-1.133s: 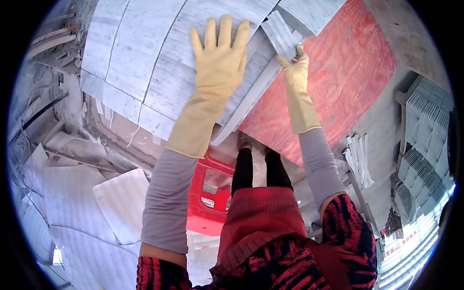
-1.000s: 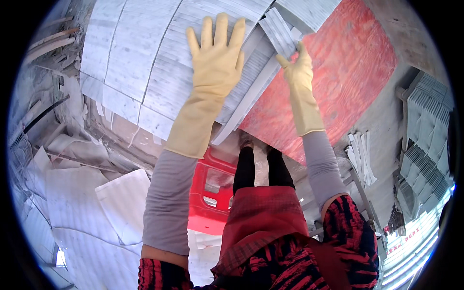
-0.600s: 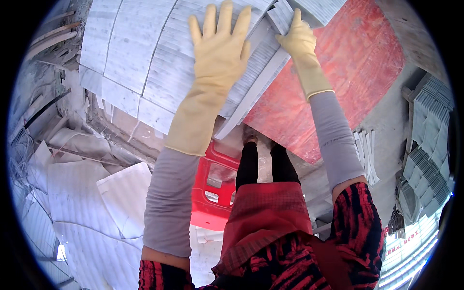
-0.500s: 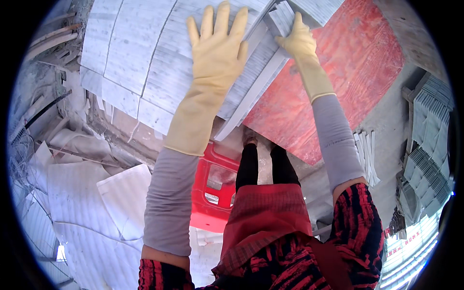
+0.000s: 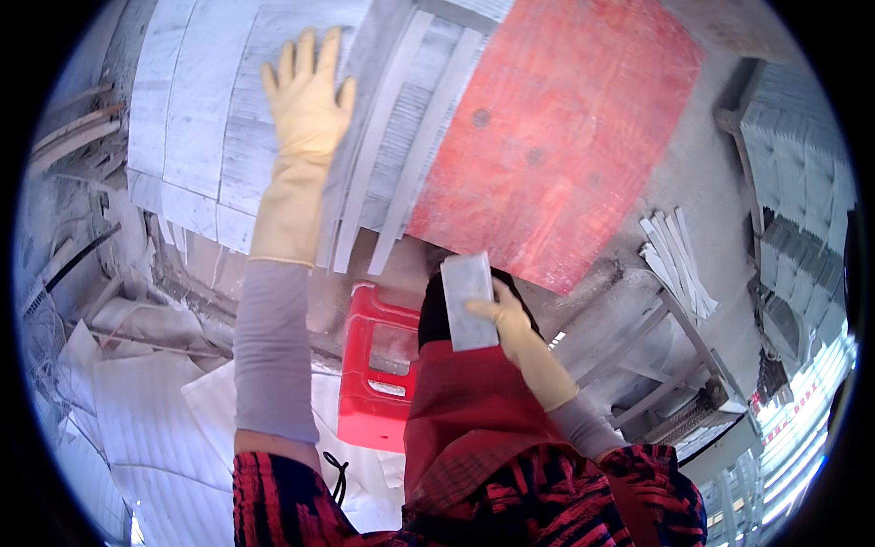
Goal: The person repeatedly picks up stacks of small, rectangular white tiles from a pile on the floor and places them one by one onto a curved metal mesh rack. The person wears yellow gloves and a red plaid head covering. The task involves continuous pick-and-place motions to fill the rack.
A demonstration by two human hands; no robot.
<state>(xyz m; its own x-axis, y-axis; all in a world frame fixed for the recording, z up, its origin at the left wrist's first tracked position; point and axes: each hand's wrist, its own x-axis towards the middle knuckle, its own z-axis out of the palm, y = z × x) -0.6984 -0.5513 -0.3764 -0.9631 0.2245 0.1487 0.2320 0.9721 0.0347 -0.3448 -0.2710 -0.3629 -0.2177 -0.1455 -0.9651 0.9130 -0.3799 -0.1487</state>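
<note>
Small grey stone block [image 5: 468,301] is gripped in the right hand [image 5: 510,324], fingers closed round its lower end, long axis running up away from the body. Ahead of it, beyond the fingertips, lies the red board [image 5: 556,137]. Left hand [image 5: 308,96] rests flat, fingers spread open, on the grey slabs [image 5: 205,118], with grey strips [image 5: 401,155] just right of it.
</note>
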